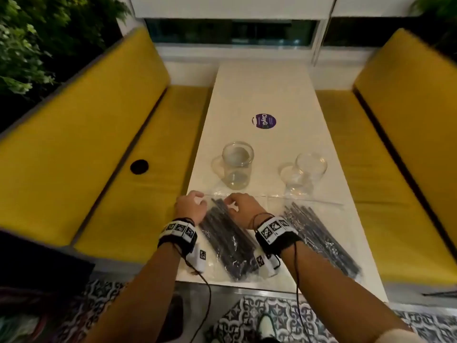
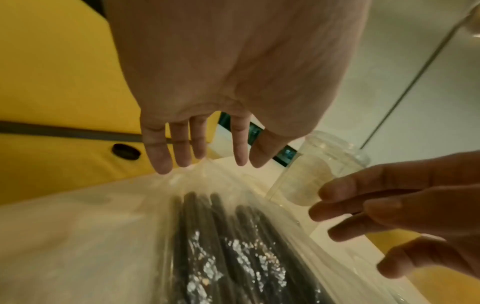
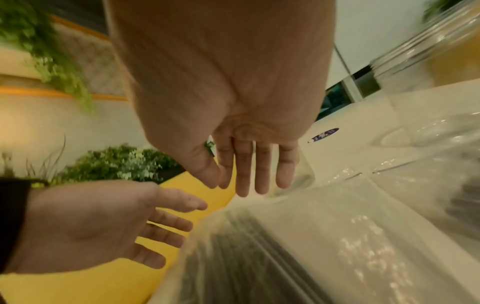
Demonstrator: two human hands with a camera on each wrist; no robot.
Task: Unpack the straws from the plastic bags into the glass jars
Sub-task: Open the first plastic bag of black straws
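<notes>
Two clear plastic bags of dark straws lie on the white table (image 1: pixel 267 95). The left bag (image 1: pixel 228 246) sits between my hands; the right bag (image 1: pixel 321 241) lies untouched beside it. My left hand (image 1: pixel 191 205) hovers at the left bag's far-left corner, fingers straight, tips at the plastic (image 2: pixel 197 170). My right hand (image 1: pixel 241 206) is over the bag's far end, fingers relaxed and holding nothing (image 3: pixel 249 181). Two empty glass jars stand just beyond: the left jar (image 1: pixel 236 165) and the right jar (image 1: pixel 303 174).
Yellow bench seats (image 1: pixel 138 169) run along both sides of the table, the left one with a black round hole (image 1: pixel 139 166). A purple round sticker (image 1: pixel 264 121) sits further up the table. Green plants (image 1: pixel 22 45) fill the left wall. Patterned floor tiles lie below.
</notes>
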